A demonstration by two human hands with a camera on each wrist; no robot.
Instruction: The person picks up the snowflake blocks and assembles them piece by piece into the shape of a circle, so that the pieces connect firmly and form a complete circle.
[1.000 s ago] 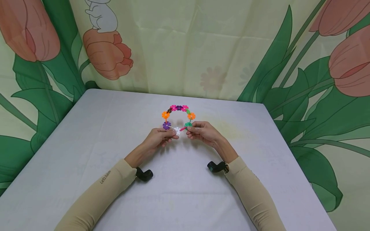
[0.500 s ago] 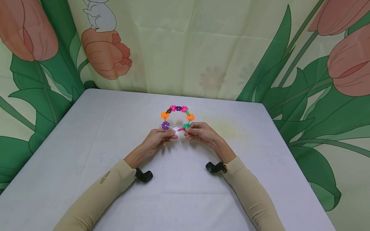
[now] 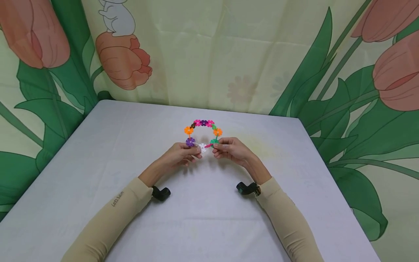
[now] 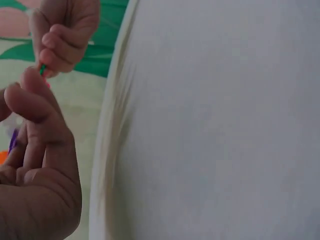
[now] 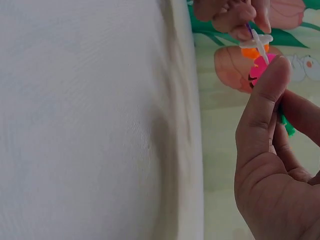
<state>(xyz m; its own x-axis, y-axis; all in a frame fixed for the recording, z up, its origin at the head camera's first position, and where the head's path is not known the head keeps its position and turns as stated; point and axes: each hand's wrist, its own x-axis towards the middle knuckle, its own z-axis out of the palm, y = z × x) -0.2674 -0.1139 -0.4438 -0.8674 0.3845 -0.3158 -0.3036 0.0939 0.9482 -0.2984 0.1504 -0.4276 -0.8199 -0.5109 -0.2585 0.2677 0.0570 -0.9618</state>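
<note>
A ring of linked snowflake building discs is held up above the table by both hands. Its discs are pink, purple, orange, green, brown and white. My left hand pinches the lower left part, beside the white disc and below a purple disc. With thumb and fingers, my right hand pinches the lower right part at a green disc and a pink disc. In the right wrist view the white disc lies between the two hands. Fingertips partly hide the gripped discs.
A white cloth covers the table. Behind it hangs a curtain printed with tulips and a rabbit. Black wrist devices sit at both sleeve cuffs.
The left wrist has shifted slightly up and left in the head view, its fingers still on the ring. The ring and right hand hardly move; the head view sways a little.
</note>
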